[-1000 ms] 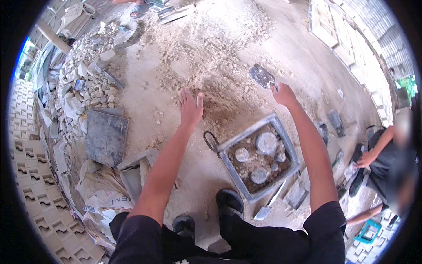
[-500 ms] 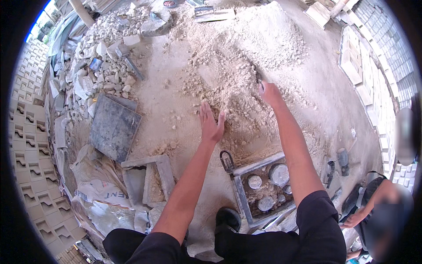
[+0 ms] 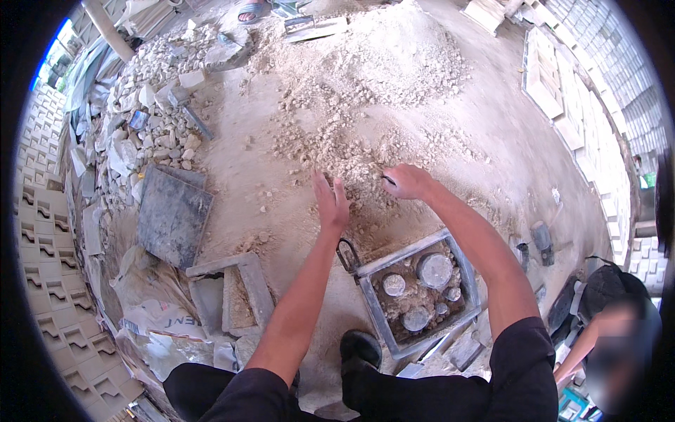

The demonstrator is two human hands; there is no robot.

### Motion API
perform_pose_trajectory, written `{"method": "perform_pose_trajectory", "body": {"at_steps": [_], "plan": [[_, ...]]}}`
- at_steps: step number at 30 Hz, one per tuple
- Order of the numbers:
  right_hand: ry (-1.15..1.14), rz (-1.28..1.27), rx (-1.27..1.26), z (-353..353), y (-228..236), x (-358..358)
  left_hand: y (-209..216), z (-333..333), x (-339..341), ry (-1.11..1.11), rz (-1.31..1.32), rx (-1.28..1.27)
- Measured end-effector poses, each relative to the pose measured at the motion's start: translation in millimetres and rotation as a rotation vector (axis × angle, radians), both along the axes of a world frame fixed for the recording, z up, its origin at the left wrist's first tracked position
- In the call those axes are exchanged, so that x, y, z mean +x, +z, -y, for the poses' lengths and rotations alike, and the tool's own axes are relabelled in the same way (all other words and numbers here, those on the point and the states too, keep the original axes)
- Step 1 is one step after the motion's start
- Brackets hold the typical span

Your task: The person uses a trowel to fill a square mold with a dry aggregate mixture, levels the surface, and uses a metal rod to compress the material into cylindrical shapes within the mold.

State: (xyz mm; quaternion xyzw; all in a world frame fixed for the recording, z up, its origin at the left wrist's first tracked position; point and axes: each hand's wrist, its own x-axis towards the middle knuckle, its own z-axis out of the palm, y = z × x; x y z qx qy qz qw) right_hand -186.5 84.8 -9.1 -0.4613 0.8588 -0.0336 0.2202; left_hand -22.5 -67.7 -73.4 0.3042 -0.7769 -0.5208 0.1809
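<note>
My right hand [image 3: 406, 181] is closed round a dark hand tool [image 3: 388, 181]; most of the tool is hidden, so I cannot tell its kind. Facing it, my left hand [image 3: 332, 205] is open, fingers stretched and held upright beside the crumbly sand mix [image 3: 362, 169]. Loose mix lies between both hands. Close in front of my feet is a rectangular metal mould [image 3: 370, 301] with a dark loop handle [image 3: 346, 255] at its far left corner. Inside it sit several round pale discs [image 3: 434, 270] of different sizes amid sandy fill.
A tall heap of pale sand [image 3: 415, 53] rises beyond, with a flat float [image 3: 316, 29] beside it. Stone rubble [image 3: 162, 126], a dark square plate [image 3: 174, 216] and an angled block [image 3: 260, 295] lie left. Stacked blocks line both sides. Another person [image 3: 612, 337] is at lower right.
My right hand has drawn back toward me and leftward with the tool, coming nearer my left hand. The mix where it was is spread flatter. The view has shifted slightly.
</note>
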Motion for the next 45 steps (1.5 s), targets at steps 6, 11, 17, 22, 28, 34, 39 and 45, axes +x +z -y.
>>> {"method": "perform_pose_trajectory", "body": {"at_steps": [6, 11, 17, 22, 28, 34, 39, 45], "plan": [[-0.098, 0.083, -0.100, 4, 37, 16, 10, 1, -10, 0.089, -0.178, 0.048], [-0.232, 0.073, -0.133, -16, 72, 43, 48, -13, -21, 0.081, -0.264, 0.045], [-0.440, -0.017, -0.189, -78, 119, 89, 94, -55, -20, -0.011, -0.483, 0.148], [-0.564, 0.012, -0.264, -129, 137, 148, 113, -91, 9, -0.205, -0.461, 0.253], [-0.657, 0.050, -0.161, -159, 152, 213, 114, -111, 62, -0.420, -0.416, 0.109], [-0.499, -0.012, -0.297, -172, 127, 216, 94, -107, 107, -0.416, -0.203, -0.307], [-0.604, -0.164, -0.224, -202, 137, 221, 111, -152, 146, -0.612, -0.038, -0.694], [-0.817, -0.303, -0.332, -224, 127, 235, 109, -167, 115, -0.735, -0.127, -0.912]]}}
